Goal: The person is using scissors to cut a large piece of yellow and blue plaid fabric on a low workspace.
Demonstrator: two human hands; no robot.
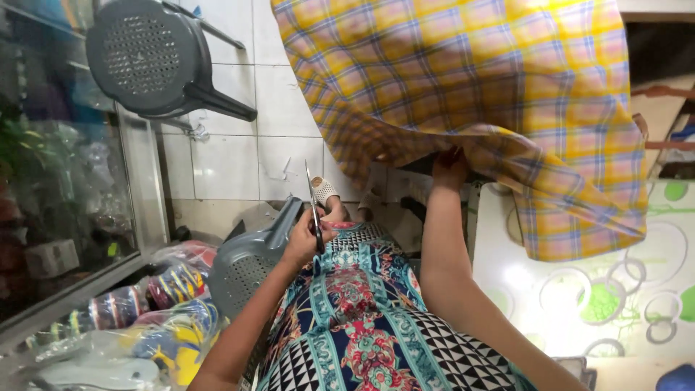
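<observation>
- Holding scissors (313, 206): left hand (308, 239), fingers wrapped round the dark handles, blades pointing up and away, closed or nearly so; the hand sits over the lap, just above a patterned dress (362, 318).
- Gripping cloth (463, 94): right hand (449, 168), raised, fingers pinched on the lower edge of the yellow plaid fabric; fingertips partly hidden by the fold.
- Cloth: large yellow check with blue and pink lines, hanging across the upper middle and right, its right part draped down over the bench (579, 304); well apart from the scissors.
- Bench: white top with green and grey ring pattern, to the right of the lap.
- Chair (250, 261): grey plastic, perforated, lying tipped just left of the left hand.
- Second chair (156, 58): same grey kind, upper left, on the tiled floor (232, 159).
- Bags (159, 318): clear plastic packs of coloured goods, lower left, beside a glass cabinet (65, 181).
- Foot (326, 192): in a pale sandal, beyond the scissors, on the floor.
</observation>
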